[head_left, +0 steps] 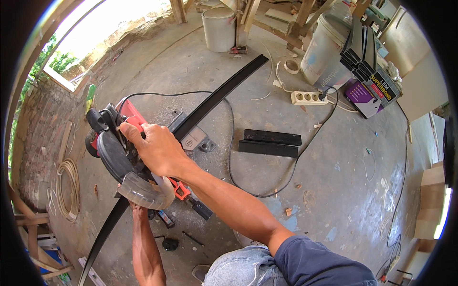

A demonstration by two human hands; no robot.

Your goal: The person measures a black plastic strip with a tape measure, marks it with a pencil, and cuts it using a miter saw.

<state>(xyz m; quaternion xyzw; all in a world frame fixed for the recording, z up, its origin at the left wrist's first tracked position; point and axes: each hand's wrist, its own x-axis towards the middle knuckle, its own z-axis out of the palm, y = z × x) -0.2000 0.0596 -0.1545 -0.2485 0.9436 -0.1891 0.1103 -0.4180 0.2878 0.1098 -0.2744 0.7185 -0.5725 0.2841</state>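
My right hand is wrapped round the handle of a miter saw with a dark round blade guard and red parts. A long black channel strip runs slantwise across the saw's grey base, and its other end comes out below the saw at the lower left. Below the clear plastic guard, my left hand is close to the strip; its fingers are hidden behind the saw. Two short black channel pieces lie side by side on the floor to the right.
A black cord loops from the saw to a white power strip. Behind stand a white bucket and a large pale tub. A purple-black box sits beside more black strips. Coiled cable lies left; a tape measure is near my foot.
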